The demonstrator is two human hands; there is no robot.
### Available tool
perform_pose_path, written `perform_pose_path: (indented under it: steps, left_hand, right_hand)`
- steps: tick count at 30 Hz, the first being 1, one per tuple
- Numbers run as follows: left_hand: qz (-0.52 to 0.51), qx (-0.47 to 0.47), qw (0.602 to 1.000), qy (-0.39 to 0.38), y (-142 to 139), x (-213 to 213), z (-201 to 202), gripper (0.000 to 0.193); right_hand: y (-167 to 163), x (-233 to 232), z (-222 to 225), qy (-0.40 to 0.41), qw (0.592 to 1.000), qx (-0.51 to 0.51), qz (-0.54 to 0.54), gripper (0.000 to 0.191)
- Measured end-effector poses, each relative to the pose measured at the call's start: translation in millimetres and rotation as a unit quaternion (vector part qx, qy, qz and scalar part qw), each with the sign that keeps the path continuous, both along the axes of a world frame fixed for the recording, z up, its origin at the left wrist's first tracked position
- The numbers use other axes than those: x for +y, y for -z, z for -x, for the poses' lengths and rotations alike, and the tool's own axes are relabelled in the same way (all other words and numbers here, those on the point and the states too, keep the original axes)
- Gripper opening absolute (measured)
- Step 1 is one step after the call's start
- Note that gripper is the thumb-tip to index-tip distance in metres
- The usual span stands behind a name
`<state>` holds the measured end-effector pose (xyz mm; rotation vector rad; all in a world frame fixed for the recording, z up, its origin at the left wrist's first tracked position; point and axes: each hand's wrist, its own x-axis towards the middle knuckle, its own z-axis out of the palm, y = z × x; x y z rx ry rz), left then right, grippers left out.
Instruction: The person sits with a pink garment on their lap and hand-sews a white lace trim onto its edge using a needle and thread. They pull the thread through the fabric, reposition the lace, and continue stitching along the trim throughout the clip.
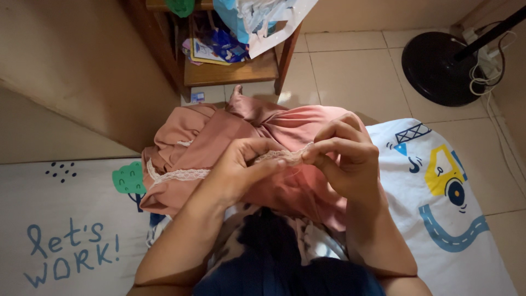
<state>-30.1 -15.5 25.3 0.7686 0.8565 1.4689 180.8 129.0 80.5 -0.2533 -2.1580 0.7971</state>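
A dusty-pink garment with a white lace trim lies bunched over my lap. My left hand pinches the lace edge of the fabric between thumb and fingers. My right hand is closed on the same lace strip just to the right, fingertips almost touching the left hand's. Whether the right hand also holds a needle I cannot tell. A patterned dark and white cloth shows under my forearms.
A white printed sheet with cartoon vehicles and blue lettering covers the surface around me. A wooden shelf with packets and papers stands ahead. A black fan base with cables sits on the tiled floor at right.
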Motion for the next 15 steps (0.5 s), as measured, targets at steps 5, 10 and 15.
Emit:
perform_pose_path:
  steps: [5,10,15]
  left_hand:
    - [-0.015,-0.030,0.999,0.038,3.8,0.7,-0.4,0.019]
    - [-0.026,-0.006,0.999,0.046,10.3,4.0,-3.6,0.018]
    - [-0.024,-0.012,0.999,0.043,14.5,4.7,-4.2,0.019]
  right_hand:
    - [-3.2,-0.5,-1.2,-0.041,0.999,-0.007,0.035,0.020]
    - [2.7,0.1,-3.6,-0.091,0.992,0.006,0.091,0.021]
    - [13.1,1.3,-2.1,-0.118,0.978,0.038,0.168,0.024]
